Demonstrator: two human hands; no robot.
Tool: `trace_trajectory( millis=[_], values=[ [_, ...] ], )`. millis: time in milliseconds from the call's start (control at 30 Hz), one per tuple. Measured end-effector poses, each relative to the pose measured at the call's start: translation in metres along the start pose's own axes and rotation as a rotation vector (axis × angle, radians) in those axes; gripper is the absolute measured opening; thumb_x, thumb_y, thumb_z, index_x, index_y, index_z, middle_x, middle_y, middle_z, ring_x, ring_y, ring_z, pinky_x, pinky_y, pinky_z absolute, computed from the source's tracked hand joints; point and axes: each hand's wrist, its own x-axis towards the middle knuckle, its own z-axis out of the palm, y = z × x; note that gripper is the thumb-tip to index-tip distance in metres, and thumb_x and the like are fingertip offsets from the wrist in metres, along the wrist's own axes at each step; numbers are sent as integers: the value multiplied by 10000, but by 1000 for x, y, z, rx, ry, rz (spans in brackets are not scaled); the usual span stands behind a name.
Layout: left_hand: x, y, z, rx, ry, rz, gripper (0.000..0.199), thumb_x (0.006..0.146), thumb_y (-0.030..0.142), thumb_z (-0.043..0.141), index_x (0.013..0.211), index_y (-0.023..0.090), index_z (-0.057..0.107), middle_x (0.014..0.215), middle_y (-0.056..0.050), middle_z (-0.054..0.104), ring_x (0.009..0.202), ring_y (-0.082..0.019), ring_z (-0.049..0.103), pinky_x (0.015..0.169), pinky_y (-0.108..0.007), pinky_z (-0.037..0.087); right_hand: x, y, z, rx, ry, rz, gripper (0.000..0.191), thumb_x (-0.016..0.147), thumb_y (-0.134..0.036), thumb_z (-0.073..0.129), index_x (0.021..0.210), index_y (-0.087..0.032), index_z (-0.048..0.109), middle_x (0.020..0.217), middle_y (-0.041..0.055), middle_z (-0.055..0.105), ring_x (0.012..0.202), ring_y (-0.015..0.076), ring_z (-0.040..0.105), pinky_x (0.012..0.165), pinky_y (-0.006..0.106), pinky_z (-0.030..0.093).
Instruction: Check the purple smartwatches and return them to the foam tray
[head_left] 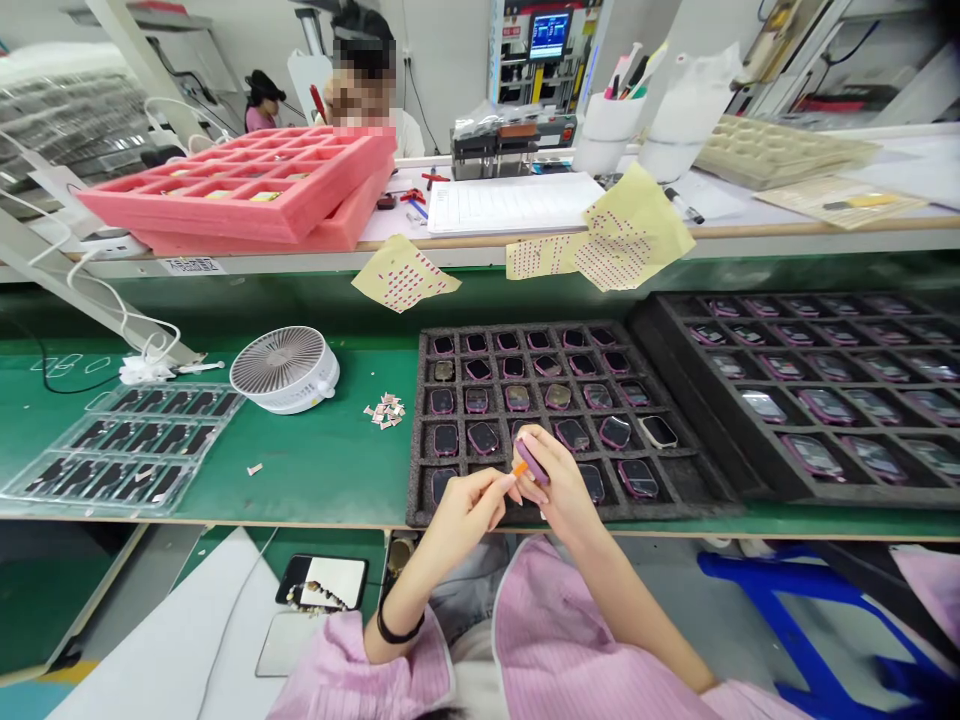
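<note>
Above the near edge of a dark foam tray, my right hand holds a small purple watch-like case on its edge. My left hand, with a black band on the wrist, pinches a small orange piece that touches the case. The two hands nearly meet. Under and around them, the tray's compartments hold several purple-rimmed watch cases, and one pale-rimmed case lies at its right side. My fingers hide part of the held case.
A second dark tray stands right. On the left are a white fan, small pieces and clear trays. Pink foam trays and yellow sticker sheets occupy the shelf. A person sits beyond it.
</note>
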Motion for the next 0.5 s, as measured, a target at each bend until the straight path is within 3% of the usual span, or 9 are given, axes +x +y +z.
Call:
trace_trajectory(
  millis=[133,300,400,500],
  values=[
    [3,-3,1,-78,-33,-2,466,890,551,458,718,139,590,449,72,391,417,-54,279,458,-213,227,2,3,0,159,-87,115,284,737,-393,728,800,-188,542,517,-109,449,312,-11,160,312,133,168],
    [5,-6,1,-133,-34,7,484,877,583,468,709,142,580,424,80,376,393,-47,261,436,-206,210,5,8,0,261,-46,173,273,713,-334,753,809,-191,541,484,-117,392,343,7,160,329,124,201],
    [7,-6,-3,-124,15,-5,510,861,615,470,664,150,548,411,80,364,387,-49,269,428,-205,217,5,12,-1,230,-27,145,244,745,-347,717,856,-185,572,482,-114,390,331,10,137,318,145,160],
    [10,-4,-3,-129,125,14,505,830,630,508,649,159,518,469,66,398,429,-57,333,451,-199,271,2,18,0,114,14,36,222,787,-348,669,935,-203,590,496,-102,411,342,32,222,342,161,202]
  ],
)
